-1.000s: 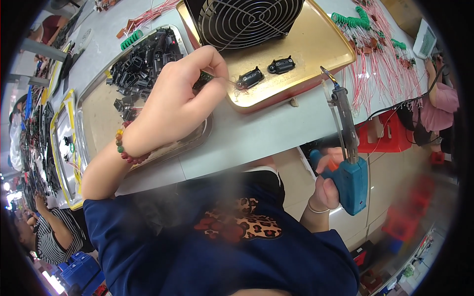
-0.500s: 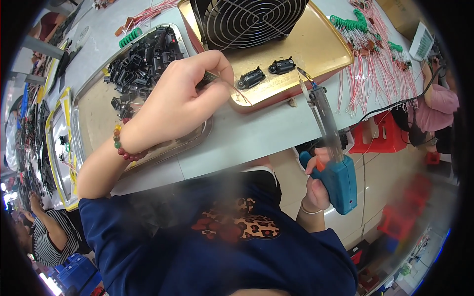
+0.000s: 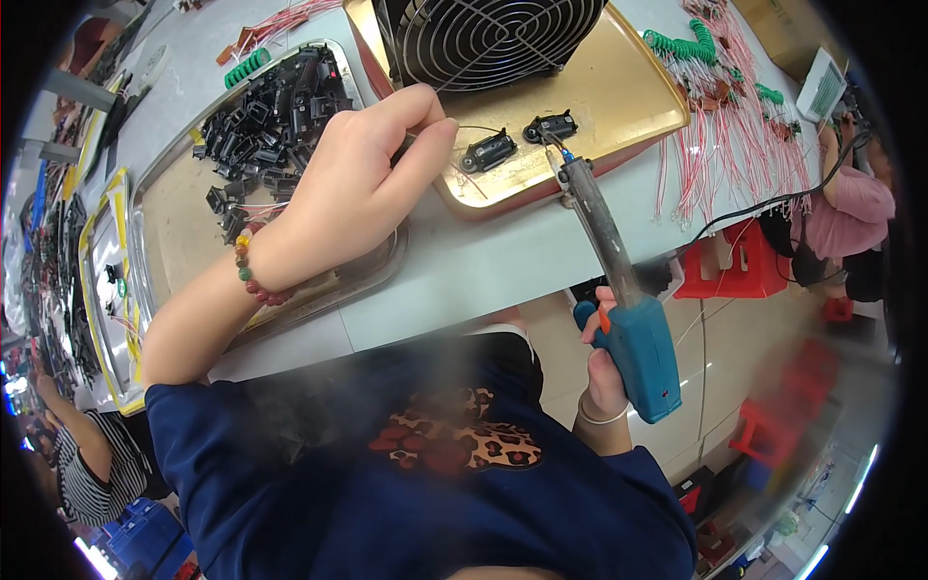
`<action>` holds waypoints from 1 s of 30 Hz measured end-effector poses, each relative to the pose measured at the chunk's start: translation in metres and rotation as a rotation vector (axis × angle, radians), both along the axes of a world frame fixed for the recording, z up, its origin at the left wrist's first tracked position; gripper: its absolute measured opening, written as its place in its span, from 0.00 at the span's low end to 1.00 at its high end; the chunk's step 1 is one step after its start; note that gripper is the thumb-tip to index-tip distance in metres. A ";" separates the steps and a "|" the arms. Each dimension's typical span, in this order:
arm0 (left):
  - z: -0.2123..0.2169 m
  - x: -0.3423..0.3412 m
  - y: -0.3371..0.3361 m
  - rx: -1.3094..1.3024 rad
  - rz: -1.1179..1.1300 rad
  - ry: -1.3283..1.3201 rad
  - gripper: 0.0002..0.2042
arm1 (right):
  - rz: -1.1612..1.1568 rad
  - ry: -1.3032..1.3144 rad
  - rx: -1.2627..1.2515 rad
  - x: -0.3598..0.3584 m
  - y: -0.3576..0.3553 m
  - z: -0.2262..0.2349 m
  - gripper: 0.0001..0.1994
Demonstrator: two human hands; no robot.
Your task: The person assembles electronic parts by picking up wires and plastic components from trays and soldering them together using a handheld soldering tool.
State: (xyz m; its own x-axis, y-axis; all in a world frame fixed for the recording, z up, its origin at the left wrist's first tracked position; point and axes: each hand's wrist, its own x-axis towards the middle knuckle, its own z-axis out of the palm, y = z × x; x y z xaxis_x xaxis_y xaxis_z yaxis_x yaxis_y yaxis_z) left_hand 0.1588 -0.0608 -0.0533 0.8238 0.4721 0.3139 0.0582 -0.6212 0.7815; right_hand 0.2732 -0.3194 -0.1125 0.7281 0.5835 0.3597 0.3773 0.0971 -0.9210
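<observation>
My right hand [image 3: 604, 382] grips a teal soldering gun [image 3: 646, 358], fingers wrapped around its handle. The gun's tip is at the near edge of the right black plastic part [image 3: 552, 128]; I cannot tell whether it touches. A similar black part [image 3: 489, 152] lies just to the left on the gold tray [image 3: 633, 82]. Above the tray's left edge, my left hand [image 3: 372, 159] is closed in a pinch on a thin wire [image 3: 474, 128] that arcs toward the left part. The wire's held end is hidden by the fingers.
A black fan with a wire grille [image 3: 503, 39] stands on the gold tray. Left of it, a metal tray [image 3: 164, 227] holds a heap of black parts [image 3: 275, 116]. Bundled red and white wires [image 3: 735, 155] hang over the table's right side, near a black cable [image 3: 764, 205].
The soldering gun has moved left, bringing its tip from beside the tray to the right black part. My left hand has risen slightly, and the wire now arcs over to the left part.
</observation>
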 end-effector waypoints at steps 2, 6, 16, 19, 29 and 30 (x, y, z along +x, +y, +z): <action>-0.001 -0.001 0.000 0.015 0.007 -0.001 0.09 | 0.013 -0.003 0.001 -0.001 0.002 0.004 0.16; -0.003 -0.002 0.001 0.043 0.002 0.002 0.09 | 0.057 0.019 -0.035 -0.001 -0.001 0.003 0.13; -0.004 -0.003 0.001 0.017 -0.005 -0.008 0.09 | 0.081 -0.065 -0.121 -0.001 0.001 0.005 0.11; -0.004 -0.003 0.001 0.009 -0.012 -0.021 0.08 | 0.082 -0.068 -0.130 -0.001 0.002 0.004 0.11; -0.004 -0.004 0.002 -0.002 -0.012 0.014 0.08 | 0.089 -0.069 -0.136 -0.002 0.003 0.004 0.10; -0.004 -0.004 0.002 -0.009 -0.011 0.021 0.08 | 0.087 -0.067 -0.135 -0.003 0.003 0.004 0.10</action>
State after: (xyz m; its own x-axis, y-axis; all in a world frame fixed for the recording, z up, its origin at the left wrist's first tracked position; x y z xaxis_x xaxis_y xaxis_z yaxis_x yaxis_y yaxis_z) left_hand 0.1549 -0.0590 -0.0569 0.8353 0.4658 0.2921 0.0681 -0.6148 0.7857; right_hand 0.2701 -0.3159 -0.1084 0.6500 0.6893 0.3199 0.4340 0.0088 -0.9009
